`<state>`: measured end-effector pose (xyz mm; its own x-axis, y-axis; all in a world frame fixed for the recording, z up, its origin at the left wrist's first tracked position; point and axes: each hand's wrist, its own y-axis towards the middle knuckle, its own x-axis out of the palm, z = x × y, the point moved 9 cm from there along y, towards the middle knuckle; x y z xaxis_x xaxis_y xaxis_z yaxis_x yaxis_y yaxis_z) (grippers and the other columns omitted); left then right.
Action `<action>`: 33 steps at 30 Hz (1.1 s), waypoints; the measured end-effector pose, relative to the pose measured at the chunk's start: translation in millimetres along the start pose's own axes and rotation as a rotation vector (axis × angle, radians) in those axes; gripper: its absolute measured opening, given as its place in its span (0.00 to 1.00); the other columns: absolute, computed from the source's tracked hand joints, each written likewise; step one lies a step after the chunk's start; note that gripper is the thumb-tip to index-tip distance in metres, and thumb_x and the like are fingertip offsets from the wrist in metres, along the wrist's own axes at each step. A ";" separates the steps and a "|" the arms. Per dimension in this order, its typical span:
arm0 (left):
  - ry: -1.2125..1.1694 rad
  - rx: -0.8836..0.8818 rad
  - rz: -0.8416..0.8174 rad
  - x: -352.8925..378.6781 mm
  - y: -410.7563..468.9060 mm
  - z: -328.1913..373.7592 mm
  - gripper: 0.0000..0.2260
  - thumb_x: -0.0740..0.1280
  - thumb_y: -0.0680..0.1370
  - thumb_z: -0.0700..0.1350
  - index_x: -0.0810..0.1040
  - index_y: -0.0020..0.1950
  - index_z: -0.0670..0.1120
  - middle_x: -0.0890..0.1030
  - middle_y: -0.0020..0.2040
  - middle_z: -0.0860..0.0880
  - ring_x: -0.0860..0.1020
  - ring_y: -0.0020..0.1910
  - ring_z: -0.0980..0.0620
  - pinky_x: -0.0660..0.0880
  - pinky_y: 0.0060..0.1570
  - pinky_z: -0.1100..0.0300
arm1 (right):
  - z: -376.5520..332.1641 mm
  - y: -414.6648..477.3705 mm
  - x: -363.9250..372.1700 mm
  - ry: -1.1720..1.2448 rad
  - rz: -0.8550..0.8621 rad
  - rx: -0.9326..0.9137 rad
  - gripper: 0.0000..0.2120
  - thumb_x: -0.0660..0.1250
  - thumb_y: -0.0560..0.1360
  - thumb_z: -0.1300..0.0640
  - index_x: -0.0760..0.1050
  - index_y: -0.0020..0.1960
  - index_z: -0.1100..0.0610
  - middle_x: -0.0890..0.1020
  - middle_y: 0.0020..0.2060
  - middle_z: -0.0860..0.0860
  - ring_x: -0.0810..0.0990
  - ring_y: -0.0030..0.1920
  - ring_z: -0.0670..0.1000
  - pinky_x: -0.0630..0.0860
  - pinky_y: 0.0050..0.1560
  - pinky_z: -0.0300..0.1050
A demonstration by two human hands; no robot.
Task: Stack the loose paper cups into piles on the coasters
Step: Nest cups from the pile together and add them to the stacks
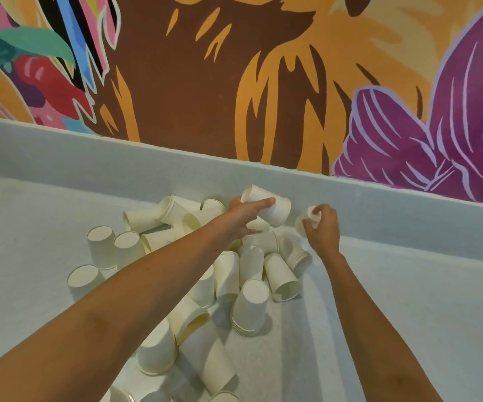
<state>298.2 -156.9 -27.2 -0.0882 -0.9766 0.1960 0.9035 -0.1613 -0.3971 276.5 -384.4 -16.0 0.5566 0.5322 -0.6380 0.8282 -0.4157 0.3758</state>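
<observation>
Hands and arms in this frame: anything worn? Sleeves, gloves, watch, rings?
Nothing worn that shows. The left forearm and right forearm are bare to the frame edge, no sleeves. The left hand and right hand have no gloves; no watch, band or ring is visible.

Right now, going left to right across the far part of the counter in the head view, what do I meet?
Upturned cup → lying cup → left hand gripping a tilted cup → right hand holding a small cup.
</observation>
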 end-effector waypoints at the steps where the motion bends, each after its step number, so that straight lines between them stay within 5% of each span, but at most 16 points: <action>1: 0.014 0.014 -0.001 1.1 -1.2 2.7 0.33 0.77 0.69 0.49 0.65 0.69 0.49 0.72 0.62 0.48 0.71 0.58 0.47 0.75 0.38 0.51 | -17.1 -1.9 -2.8 0.004 0.001 -0.062 0.18 0.72 0.72 0.59 0.69 0.58 0.57 0.74 0.55 0.55 0.75 0.54 0.56 0.74 0.57 0.53; 5: -0.029 0.062 0.025 7.7 -4.9 12.3 0.34 0.79 0.66 0.53 0.67 0.67 0.50 0.73 0.62 0.49 0.72 0.62 0.46 0.71 0.56 0.41 | -67.4 -14.3 6.9 -0.033 -0.149 -0.210 0.38 0.75 0.68 0.57 0.59 0.71 0.53 0.75 0.61 0.54 0.74 0.60 0.57 0.72 0.62 0.58; 9: -0.139 0.030 -0.040 18.0 -12.3 14.2 0.26 0.75 0.70 0.54 0.67 0.62 0.52 0.75 0.63 0.48 0.75 0.59 0.44 0.69 0.57 0.36 | -81.3 -26.3 10.4 0.164 -0.219 -0.166 0.48 0.76 0.68 0.55 0.48 0.77 0.53 0.75 0.63 0.52 0.74 0.61 0.52 0.71 0.63 0.51; 13: -0.269 -0.054 -0.123 26.3 -18.0 12.3 0.27 0.72 0.73 0.56 0.64 0.66 0.51 0.73 0.63 0.44 0.77 0.56 0.37 0.71 0.50 0.29 | -81.6 -30.3 3.9 0.406 -0.175 -0.048 0.40 0.77 0.68 0.53 0.56 0.72 0.53 0.74 0.63 0.49 0.76 0.56 0.48 0.75 0.55 0.42; 18: -0.352 -0.154 -0.115 33.0 -24.1 8.0 0.32 0.72 0.70 0.59 0.64 0.68 0.49 0.75 0.61 0.42 0.77 0.53 0.36 0.63 0.53 0.21 | -80.5 -36.5 -8.2 0.517 0.007 -0.028 0.10 0.75 0.69 0.59 0.74 0.44 0.58 0.80 0.51 0.49 0.80 0.46 0.48 0.76 0.43 0.37; 20: -0.382 -0.189 -0.102 31.3 -24.0 4.1 0.33 0.73 0.69 0.60 0.65 0.67 0.48 0.76 0.59 0.41 0.78 0.54 0.36 0.65 0.51 0.21 | -78.1 -38.0 -6.5 0.548 -0.008 -0.018 0.03 0.71 0.73 0.60 0.79 0.43 0.59 0.82 0.49 0.50 0.80 0.47 0.49 0.75 0.43 0.35; 26: -0.373 -0.217 -0.100 24.3 -19.5 -9.0 0.30 0.71 0.72 0.59 0.66 0.66 0.45 0.74 0.55 0.40 0.77 0.55 0.36 0.70 0.50 0.25 | -76.6 -34.3 7.2 0.513 -0.195 -0.055 0.05 0.68 0.71 0.66 0.79 0.45 0.60 0.80 0.56 0.49 0.79 0.55 0.49 0.78 0.54 0.42; 33: -0.366 -0.208 -0.088 18.1 -14.6 -5.7 0.30 0.70 0.72 0.59 0.65 0.66 0.44 0.74 0.55 0.40 0.76 0.56 0.36 0.71 0.52 0.27 | -83.3 -35.7 17.7 0.442 -0.350 -0.053 0.25 0.78 0.65 0.60 0.72 0.59 0.54 0.74 0.65 0.49 0.77 0.59 0.49 0.77 0.59 0.43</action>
<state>281.1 -173.0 -23.0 0.0272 -0.8490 0.5277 0.7922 -0.3036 -0.5294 262.2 -298.7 15.3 0.2133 0.8944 -0.3930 0.9641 -0.1275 0.2330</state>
